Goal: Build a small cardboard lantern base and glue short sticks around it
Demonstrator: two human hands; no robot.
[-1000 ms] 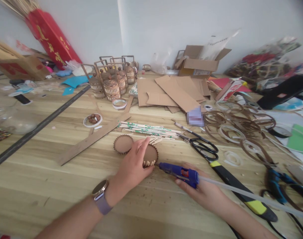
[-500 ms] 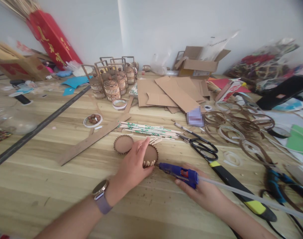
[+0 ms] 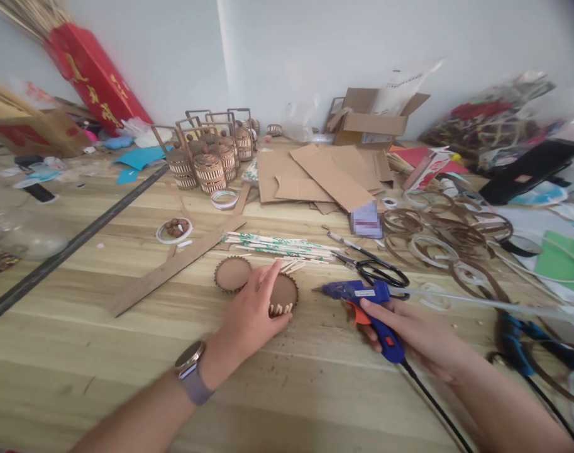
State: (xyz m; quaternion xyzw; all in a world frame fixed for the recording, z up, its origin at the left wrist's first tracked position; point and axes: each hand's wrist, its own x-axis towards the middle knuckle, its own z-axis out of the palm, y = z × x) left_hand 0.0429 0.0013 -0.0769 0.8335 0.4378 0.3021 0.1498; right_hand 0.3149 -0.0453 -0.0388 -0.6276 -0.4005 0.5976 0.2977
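Note:
My left hand (image 3: 254,308) rests on the table with its thumb and fingers around a round brown base (image 3: 285,290), steadying it. That base has a knobbly dark rim, and short pale sticks (image 3: 281,309) stand along its near inside edge. A second round base (image 3: 233,274) lies just to the left, touching or nearly touching the hand. My right hand (image 3: 409,327) grips a blue hot glue gun (image 3: 362,290), its nozzle pointing left, a little apart from the base. A clear glue stick (image 3: 461,299) sticks out of the gun's back.
Green-and-white patterned sticks (image 3: 277,244) and loose short sticks (image 3: 293,265) lie beyond the bases. Black-handled scissors (image 3: 385,274) are behind the gun. Cardboard sheets (image 3: 315,176), lidded baskets with handles (image 3: 209,171), a cardboard strip (image 3: 173,269) and brown hoops (image 3: 466,229) surround the work.
My right hand has drawn the glue gun right, away from the base, and turned it so its grip and orange trigger show. My left hand stays around the base.

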